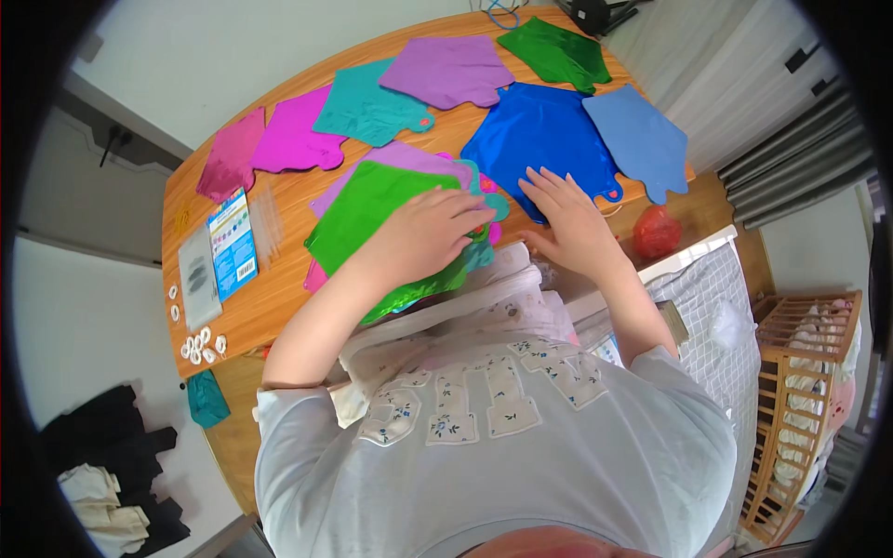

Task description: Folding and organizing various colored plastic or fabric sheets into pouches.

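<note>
Blue foil (pixel 530 130), tab (pixel 610 193) toward lower right

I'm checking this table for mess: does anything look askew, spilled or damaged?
I see no spill or clear damage. The foil pile under the left hand looks askew: a lilac piece and teal parts jut from beneath the green top piece, so its edges don't line up.
</note>
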